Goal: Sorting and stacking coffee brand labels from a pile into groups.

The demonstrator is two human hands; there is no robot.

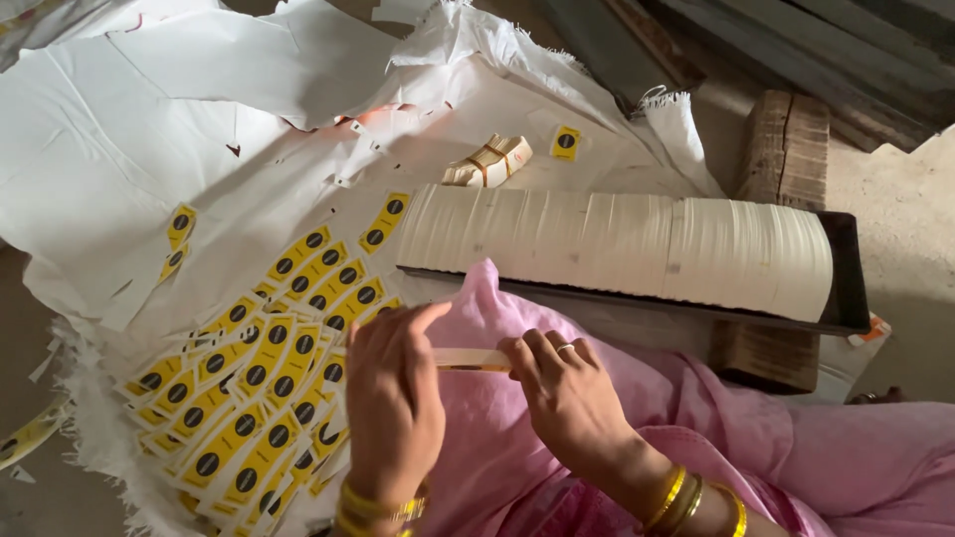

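My left hand (393,393) and my right hand (562,388) together pinch a small flat stack of pale labels (470,359) held edge-on over my pink-clothed lap (637,398). Each hand grips one end of the stack. Just beyond the hands lies a black tray (846,288) filled with a long row of white label stacks (617,244) standing on edge. To the left, several yellow labels with black dots (269,368) lie spread on white sheeting.
A small banded bundle of labels (489,161) lies on the white sheeting (119,149) behind the tray. Wooden blocks (786,149) prop the tray at the right. Bare concrete floor (895,209) shows at the far right.
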